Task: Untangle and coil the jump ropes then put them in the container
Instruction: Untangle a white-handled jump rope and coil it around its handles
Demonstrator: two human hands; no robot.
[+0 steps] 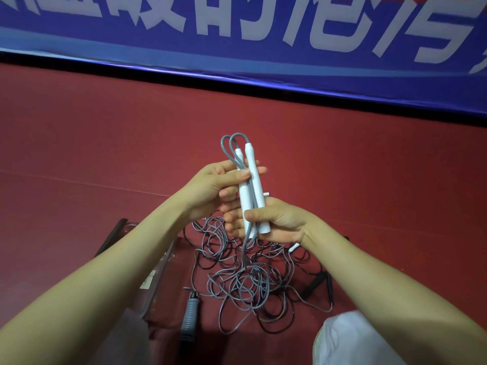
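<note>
Both my hands were raised over the red floor (pixel 105 143), holding one pair of white handles (pixel 251 188) side by side, pointing up and tilted slightly left. My left hand (pixel 224 185) held them at mid-length, thumb pressed across the front, fingers curled behind. My right hand (pixel 274 219) gripped their lower ends, thumb laid over the front of both, fingers wrapped round the back. Neither hand was open. From the top of each handle the grey cord (pixel 232 146) rose in a small loop, then ran back down along the handles, passing under my left thumb and through my right grip. Below my right hand it hung down into the tangle (pixel 245 283), a loose heap of grey and black cord lying on the floor directly beneath my hands. A grey ribbed handle (pixel 189 314) lay at the heap's left edge, and two black handles (pixel 320 283) at its right edge. A small white piece (pixel 293 249) showed just below my right wrist; I could not tell what it belonged to. The clear container (pixel 158 275) stood on the floor left of the heap, partly hidden under my left forearm; its contents could not be made out. A blue banner (pixel 237 56) with white characters ran along the far edge of the floor. My knee (pixel 350 338), in pale fabric, showed at lower right.
</note>
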